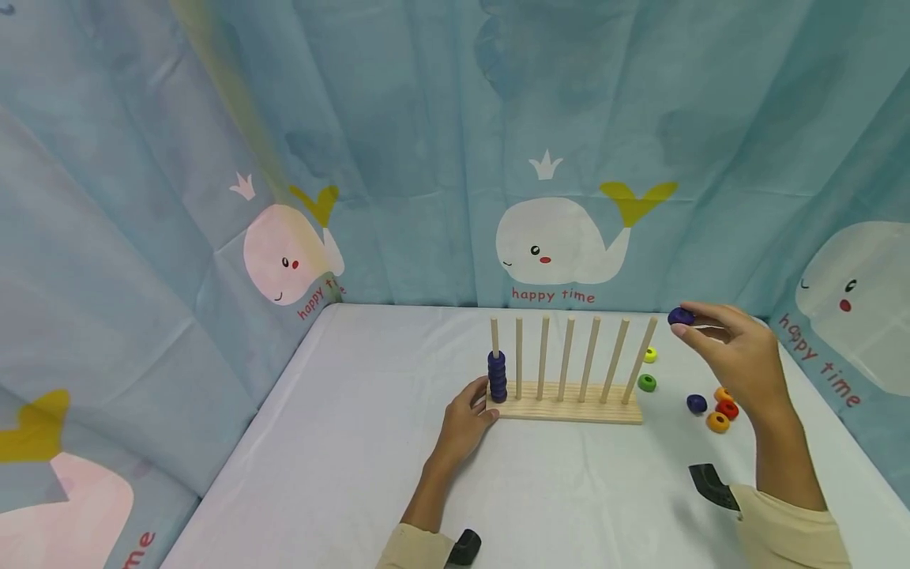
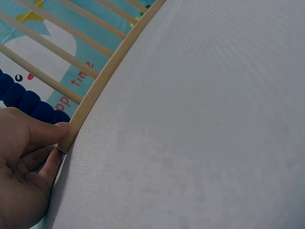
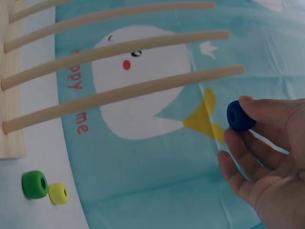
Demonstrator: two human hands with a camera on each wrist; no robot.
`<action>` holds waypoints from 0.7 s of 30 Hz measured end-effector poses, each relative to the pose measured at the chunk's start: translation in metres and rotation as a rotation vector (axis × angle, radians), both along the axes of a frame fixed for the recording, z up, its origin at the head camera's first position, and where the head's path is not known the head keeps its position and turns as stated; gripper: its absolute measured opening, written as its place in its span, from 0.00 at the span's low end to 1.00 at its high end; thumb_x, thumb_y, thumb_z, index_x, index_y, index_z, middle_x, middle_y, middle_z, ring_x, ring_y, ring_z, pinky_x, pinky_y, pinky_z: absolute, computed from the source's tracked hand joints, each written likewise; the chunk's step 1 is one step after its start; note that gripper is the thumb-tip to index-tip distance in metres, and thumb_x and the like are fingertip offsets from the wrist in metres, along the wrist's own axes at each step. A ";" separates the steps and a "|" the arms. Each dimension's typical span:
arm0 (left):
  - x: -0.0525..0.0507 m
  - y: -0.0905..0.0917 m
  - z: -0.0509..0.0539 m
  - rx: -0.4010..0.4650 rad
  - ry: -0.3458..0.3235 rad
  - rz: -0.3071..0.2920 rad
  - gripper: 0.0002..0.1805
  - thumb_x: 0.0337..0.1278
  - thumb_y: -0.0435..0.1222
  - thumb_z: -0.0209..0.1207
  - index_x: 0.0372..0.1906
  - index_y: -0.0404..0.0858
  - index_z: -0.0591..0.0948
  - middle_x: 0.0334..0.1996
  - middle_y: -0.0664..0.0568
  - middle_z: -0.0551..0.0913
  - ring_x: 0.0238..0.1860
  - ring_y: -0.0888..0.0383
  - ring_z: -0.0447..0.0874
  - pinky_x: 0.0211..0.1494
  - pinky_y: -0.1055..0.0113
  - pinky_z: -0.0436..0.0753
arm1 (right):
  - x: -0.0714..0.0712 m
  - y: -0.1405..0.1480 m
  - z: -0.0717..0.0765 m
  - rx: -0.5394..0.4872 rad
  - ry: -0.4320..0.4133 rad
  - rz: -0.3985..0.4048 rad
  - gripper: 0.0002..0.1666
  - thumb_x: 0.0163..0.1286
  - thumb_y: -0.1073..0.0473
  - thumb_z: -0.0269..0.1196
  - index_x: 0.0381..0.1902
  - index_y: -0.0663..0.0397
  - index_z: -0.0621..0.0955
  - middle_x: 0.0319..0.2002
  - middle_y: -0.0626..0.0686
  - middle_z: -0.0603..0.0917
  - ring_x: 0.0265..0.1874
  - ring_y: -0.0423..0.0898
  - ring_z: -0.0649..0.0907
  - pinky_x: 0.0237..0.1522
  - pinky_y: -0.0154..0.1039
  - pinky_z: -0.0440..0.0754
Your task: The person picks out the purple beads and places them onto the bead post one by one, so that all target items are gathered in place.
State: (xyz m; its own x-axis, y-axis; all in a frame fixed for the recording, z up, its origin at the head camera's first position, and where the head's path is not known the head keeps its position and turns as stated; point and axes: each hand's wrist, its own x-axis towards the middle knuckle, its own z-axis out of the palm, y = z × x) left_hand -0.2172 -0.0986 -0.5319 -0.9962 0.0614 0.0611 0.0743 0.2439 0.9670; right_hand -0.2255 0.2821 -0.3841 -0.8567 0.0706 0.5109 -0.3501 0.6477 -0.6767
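A wooden peg rack (image 1: 569, 409) with several upright pegs stands on the white table. Dark blue beads (image 1: 497, 378) are stacked on its leftmost peg; the other pegs are bare. My left hand (image 1: 464, 425) grips the base's left end, and the left wrist view shows the thumb (image 2: 47, 132) on the base edge beside the lowest bead. Raised at the right, my right hand (image 1: 742, 359) pinches a blue bead (image 3: 240, 116) between thumb and fingers. That bead is apart from the pegs, just right of the rightmost peg's top.
On the table right of the rack lie a green bead (image 1: 647, 382), a yellow bead (image 1: 650, 355), a loose blue bead (image 1: 697, 404), a red bead (image 1: 727, 408) and orange beads (image 1: 718, 422). A light blue curtain (image 1: 426, 158) with whale prints hangs around the table.
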 end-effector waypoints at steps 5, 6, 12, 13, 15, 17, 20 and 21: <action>0.000 0.000 0.000 -0.002 0.000 -0.001 0.35 0.69 0.24 0.63 0.78 0.33 0.68 0.76 0.33 0.71 0.75 0.41 0.74 0.73 0.65 0.81 | 0.000 -0.011 0.008 -0.009 0.055 0.034 0.24 0.74 0.57 0.71 0.65 0.57 0.84 0.54 0.55 0.84 0.49 0.19 0.77 0.52 0.07 0.73; 0.000 0.000 0.000 -0.002 0.000 -0.002 0.35 0.69 0.24 0.63 0.78 0.33 0.68 0.76 0.33 0.71 0.75 0.41 0.74 0.73 0.66 0.81 | 0.000 -0.013 0.010 -0.012 0.065 0.042 0.24 0.74 0.57 0.71 0.65 0.57 0.85 0.54 0.54 0.84 0.49 0.20 0.77 0.52 0.08 0.73; 0.001 0.000 0.001 -0.005 0.009 -0.004 0.35 0.69 0.24 0.63 0.78 0.32 0.68 0.76 0.33 0.71 0.76 0.40 0.73 0.73 0.66 0.80 | 0.003 -0.027 0.021 -0.032 0.123 0.102 0.23 0.72 0.63 0.72 0.63 0.58 0.85 0.52 0.46 0.83 0.49 0.25 0.80 0.57 0.10 0.73; 0.000 0.000 0.001 -0.006 0.011 -0.003 0.35 0.69 0.24 0.63 0.78 0.32 0.68 0.76 0.33 0.71 0.76 0.40 0.73 0.74 0.65 0.80 | 0.003 -0.029 0.022 -0.033 0.126 0.110 0.23 0.72 0.63 0.72 0.63 0.58 0.85 0.52 0.46 0.83 0.49 0.25 0.81 0.58 0.10 0.73; 0.000 0.000 0.000 -0.008 0.012 -0.003 0.35 0.68 0.24 0.64 0.78 0.33 0.69 0.76 0.33 0.71 0.76 0.40 0.73 0.74 0.65 0.80 | 0.004 -0.033 0.025 -0.033 0.126 0.124 0.23 0.72 0.63 0.72 0.64 0.57 0.85 0.53 0.46 0.82 0.49 0.25 0.81 0.59 0.10 0.72; 0.000 0.000 0.000 -0.009 0.014 -0.003 0.35 0.69 0.24 0.63 0.78 0.32 0.68 0.76 0.33 0.71 0.76 0.40 0.72 0.74 0.64 0.80 | 0.004 -0.037 0.027 -0.035 0.124 0.138 0.24 0.71 0.64 0.72 0.64 0.57 0.85 0.54 0.47 0.83 0.49 0.25 0.81 0.60 0.11 0.73; 0.000 0.000 0.000 -0.008 0.016 -0.003 0.35 0.69 0.24 0.63 0.78 0.32 0.68 0.76 0.33 0.71 0.76 0.40 0.72 0.75 0.63 0.80 | 0.004 -0.043 0.030 -0.044 0.122 0.165 0.24 0.71 0.64 0.72 0.64 0.56 0.85 0.54 0.48 0.83 0.50 0.27 0.81 0.57 0.11 0.75; 0.000 0.000 0.000 -0.007 0.015 -0.003 0.35 0.69 0.24 0.63 0.78 0.32 0.68 0.76 0.33 0.71 0.76 0.40 0.72 0.75 0.63 0.80 | 0.004 -0.045 0.031 -0.043 0.123 0.173 0.24 0.71 0.64 0.72 0.64 0.56 0.85 0.54 0.48 0.83 0.50 0.27 0.81 0.56 0.12 0.75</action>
State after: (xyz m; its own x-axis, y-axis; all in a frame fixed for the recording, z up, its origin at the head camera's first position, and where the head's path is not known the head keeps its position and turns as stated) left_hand -0.2168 -0.0990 -0.5324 -0.9950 0.0651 0.0754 0.0894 0.2499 0.9641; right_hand -0.2214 0.2367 -0.3532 -0.7890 -0.0486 0.6124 -0.5357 0.5423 -0.6472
